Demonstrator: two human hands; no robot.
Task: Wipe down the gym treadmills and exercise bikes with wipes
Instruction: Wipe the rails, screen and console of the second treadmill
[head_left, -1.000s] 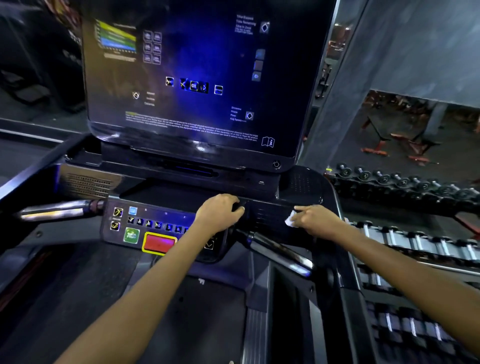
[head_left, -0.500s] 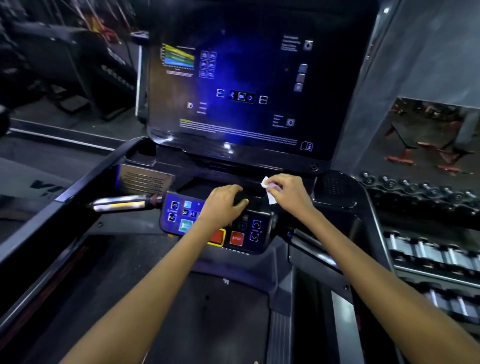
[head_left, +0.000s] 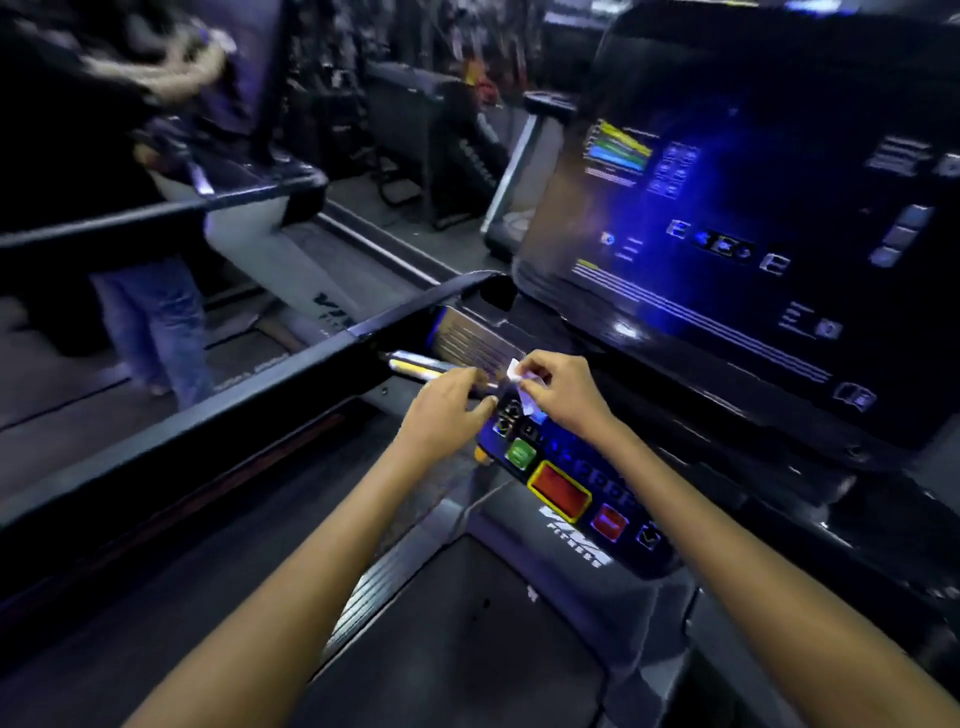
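The right hand (head_left: 558, 389) pinched a small, crumpled white wipe (head_left: 522, 382) at the upper left corner of the treadmill's button panel (head_left: 566, 478). The left hand (head_left: 441, 410) sat beside it, fingers curled loosely near the silver handlebar (head_left: 415, 364); its grip was unclear through blur.

The view now swings left, so the treadmill screen (head_left: 753, 218) sits at the right and a second person (head_left: 130, 218) shows at the left. The right hand (head_left: 563, 395), pinching the white wipe (head_left: 522, 387), has moved from the right side of the button panel (head_left: 566, 488) to its upper left corner. The left hand (head_left: 447, 410) has left the panel's top and now reaches the silver handle (head_left: 415, 364) just left of the panel.
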